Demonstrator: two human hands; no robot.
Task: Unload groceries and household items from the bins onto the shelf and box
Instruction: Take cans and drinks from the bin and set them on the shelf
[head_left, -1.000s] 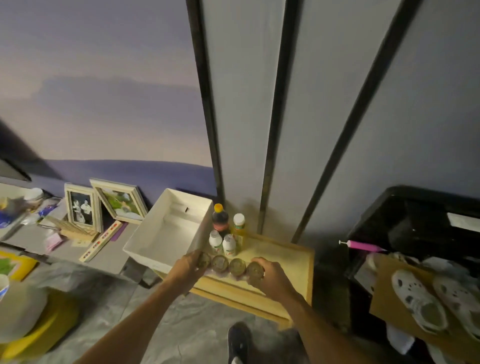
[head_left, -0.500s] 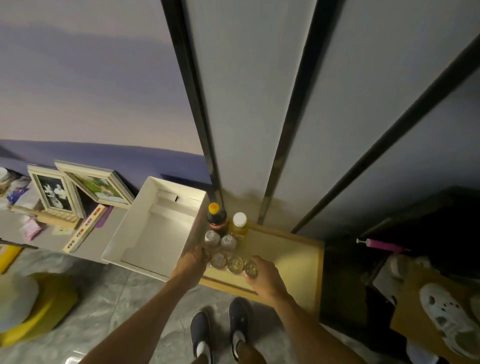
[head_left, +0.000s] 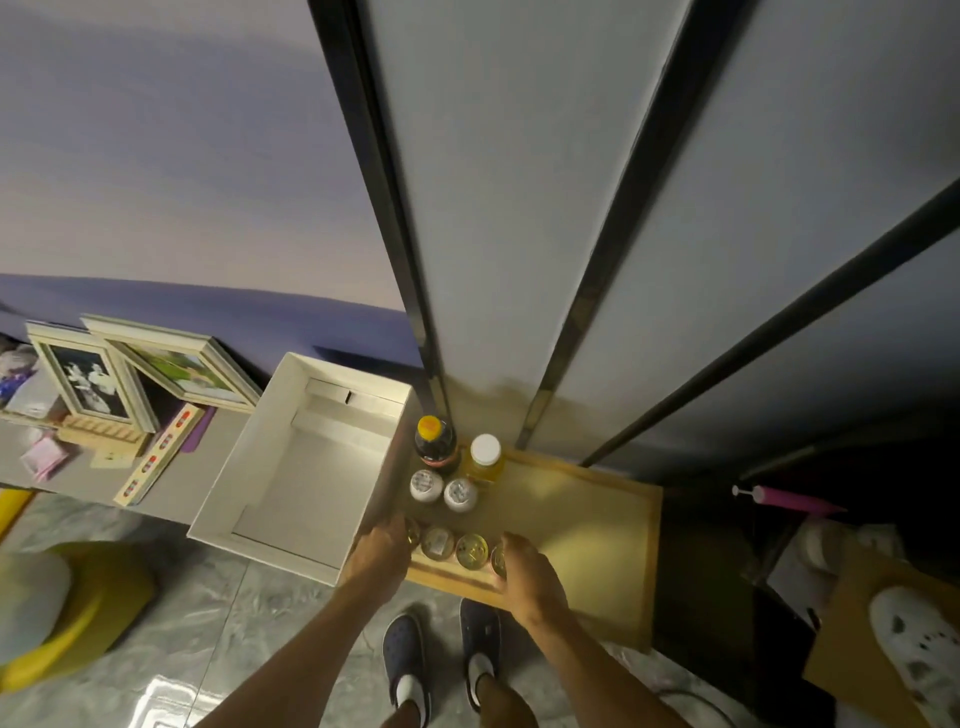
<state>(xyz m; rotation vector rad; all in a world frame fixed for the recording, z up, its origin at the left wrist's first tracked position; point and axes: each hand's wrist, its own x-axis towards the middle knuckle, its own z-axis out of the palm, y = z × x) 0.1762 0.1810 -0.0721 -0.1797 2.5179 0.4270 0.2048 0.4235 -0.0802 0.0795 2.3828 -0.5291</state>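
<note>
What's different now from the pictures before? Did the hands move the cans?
Almost nothing moved. The left hand and right hand still hold the two ends of the row of cans at the front of the wooden tray, in the same spot. Nothing was picked up or let go. Only the view dipped down, so both shoes show now. The bottles and the white box stayed put.

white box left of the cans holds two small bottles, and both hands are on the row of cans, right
No. In the head view the white box is empty; the two small bottles stand beside it on the shelf, behind the cans. Left hand and right hand are on that row.
</note>
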